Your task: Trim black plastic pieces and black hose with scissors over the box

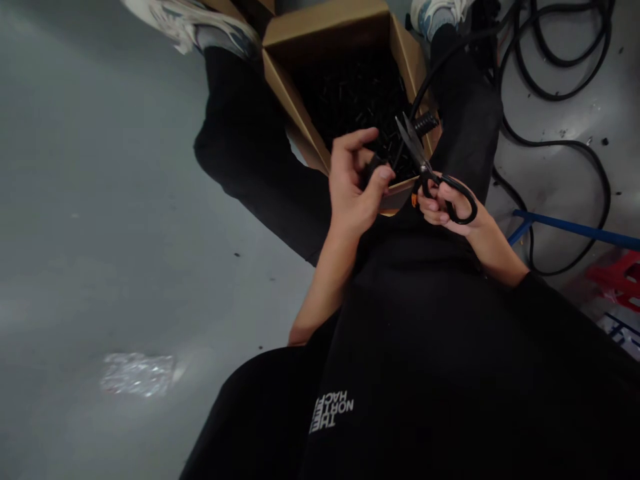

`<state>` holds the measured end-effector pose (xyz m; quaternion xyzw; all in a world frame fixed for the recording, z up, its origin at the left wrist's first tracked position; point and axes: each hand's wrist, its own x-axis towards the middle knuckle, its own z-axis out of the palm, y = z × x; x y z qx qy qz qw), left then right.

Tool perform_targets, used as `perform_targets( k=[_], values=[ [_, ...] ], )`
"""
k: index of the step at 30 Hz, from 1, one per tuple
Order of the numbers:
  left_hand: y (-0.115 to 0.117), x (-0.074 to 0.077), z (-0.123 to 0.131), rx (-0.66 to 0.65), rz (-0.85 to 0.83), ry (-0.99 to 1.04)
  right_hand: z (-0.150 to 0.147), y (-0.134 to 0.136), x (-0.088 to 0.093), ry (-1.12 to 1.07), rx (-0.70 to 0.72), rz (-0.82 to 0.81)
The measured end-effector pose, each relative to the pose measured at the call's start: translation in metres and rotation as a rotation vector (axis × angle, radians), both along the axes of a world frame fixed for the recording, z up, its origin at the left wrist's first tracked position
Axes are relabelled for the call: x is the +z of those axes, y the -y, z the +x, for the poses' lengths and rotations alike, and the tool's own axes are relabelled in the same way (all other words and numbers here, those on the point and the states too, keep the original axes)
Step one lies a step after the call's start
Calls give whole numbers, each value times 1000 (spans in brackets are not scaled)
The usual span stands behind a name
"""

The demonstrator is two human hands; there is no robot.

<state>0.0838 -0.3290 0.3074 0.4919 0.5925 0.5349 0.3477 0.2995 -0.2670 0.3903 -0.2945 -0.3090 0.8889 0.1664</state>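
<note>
My right hand (447, 203) grips a pair of scissors (425, 167) by its black handles; the blades point up and to the left, slightly apart. To its left, my left hand (353, 183) curls its thumb and fingers around a small black piece (373, 167), whose exact kind is hard to make out. Both hands are at the near edge of an open cardboard box (325, 27) between my legs. Inside lie many small black pieces (350, 93). Beside the blades is a black ribbed cylinder (425, 123). A bit of orange (414, 199) shows by my right fingers.
A long black cable (555, 141) loops over the grey floor on the right. Nearby are a blue metal bar (580, 225) and a red plastic item (617, 279). A crumpled clear plastic bag (137, 375) lies on the floor at lower left.
</note>
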Motion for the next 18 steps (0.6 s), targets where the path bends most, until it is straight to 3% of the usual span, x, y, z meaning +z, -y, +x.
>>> perform_targets(
  k=[4, 8, 13, 18],
  values=[
    [0, -15, -26, 126, 123, 89, 0, -12, -1, 224, -58, 175],
    [4, -16, -47, 103, 216, 111, 0, -24, -19, 452, -2, 401],
    [9, -21, -66, 203, 274, 155, 6, -29, -34, 456, 8, 470],
    [8, -36, -77, 246, 258, 49, 14, -26, -32, 507, 50, 600]
  ],
)
